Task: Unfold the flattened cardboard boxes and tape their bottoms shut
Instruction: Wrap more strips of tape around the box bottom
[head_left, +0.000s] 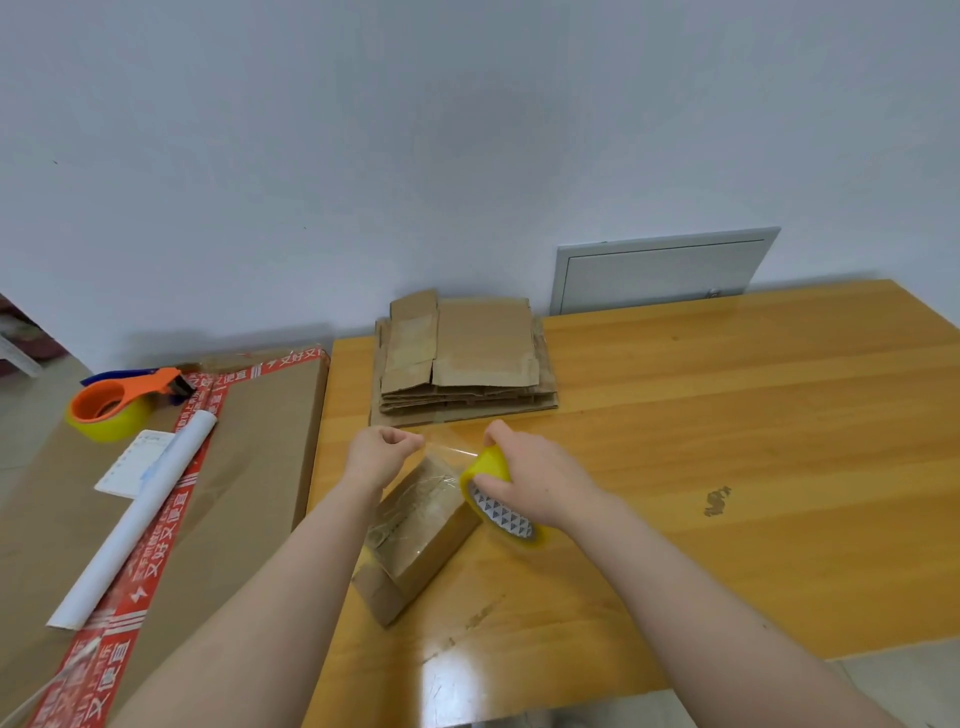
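A small brown cardboard box (415, 540) lies on the wooden table (727, 441) in front of me, with clear tape over its upper face. My right hand (535, 475) grips a yellow roll of clear tape (493, 499) just right of the box. My left hand (382, 452) pinches the loose end of the tape, and a clear strip (449, 447) stretches between both hands above the box's far end. A stack of flattened cardboard boxes (462, 358) sits at the table's far edge, behind my hands.
To the left lies a large flat carton (249, 467) with red printed tape. On it rest an orange tape dispenser with a yellow roll (111, 408), a white paper roll (140, 514) and a small white sheet (132, 465). A grey wall panel (660, 270) stands behind the table.
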